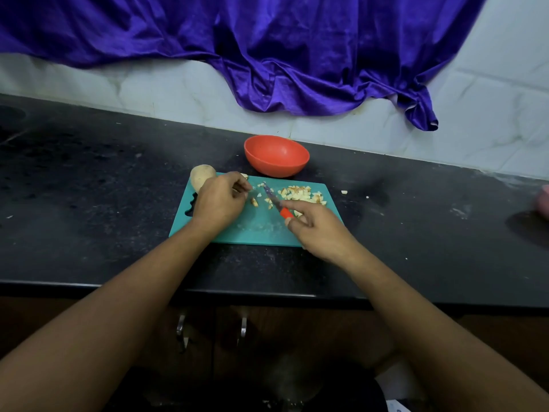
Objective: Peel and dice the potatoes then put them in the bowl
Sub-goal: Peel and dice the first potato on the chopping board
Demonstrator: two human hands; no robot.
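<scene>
— Head view: our diced potato (300,194) lies heaped on the cutting board (255,230), the whole potato (201,176) at its left corner, the bowl (276,156) just behind — seemingly bare.

— Our right hand (318,233) grips the knife (274,201); our left hand (219,200) pinches scraps. Fingertips near that blade risk a nick.

Both forearms are showing bare from elbow to wrist, with no sleeve edge appearing in view. The left hand (218,200) and right hand (319,230) are wearing no gloves, rings, watch or bracelets.
</scene>
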